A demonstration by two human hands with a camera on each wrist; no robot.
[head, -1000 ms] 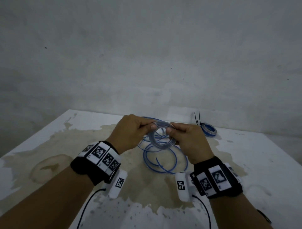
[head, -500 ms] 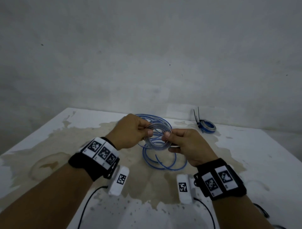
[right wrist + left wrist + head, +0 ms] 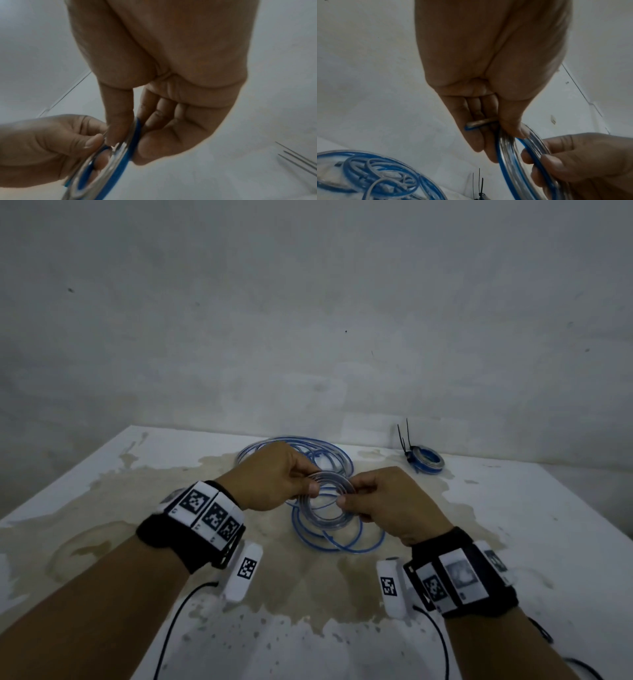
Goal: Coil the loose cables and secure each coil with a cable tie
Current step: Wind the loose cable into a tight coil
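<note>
Both hands hold a small coil (image 3: 329,501) of clear, blue-striped cable above the table. My left hand (image 3: 279,481) pinches its left side between thumb and fingers; the cable's cut end (image 3: 476,124) pokes out across those fingers. My right hand (image 3: 380,501) pinches the right side of the coil (image 3: 123,151). Loose loops of the same blue cable (image 3: 339,539) trail down from the coil onto the table. More loose blue cable (image 3: 310,448) lies behind the hands.
A finished small coil (image 3: 426,463) bound with black cable ties (image 3: 406,440) sits at the table's back right. The white table (image 3: 513,525) has a large brown stain in its middle. A grey wall stands close behind the far edge.
The view has shifted a little. The coil has stayed between both hands, which have regripped it, and more loose cable shows behind the left hand.
</note>
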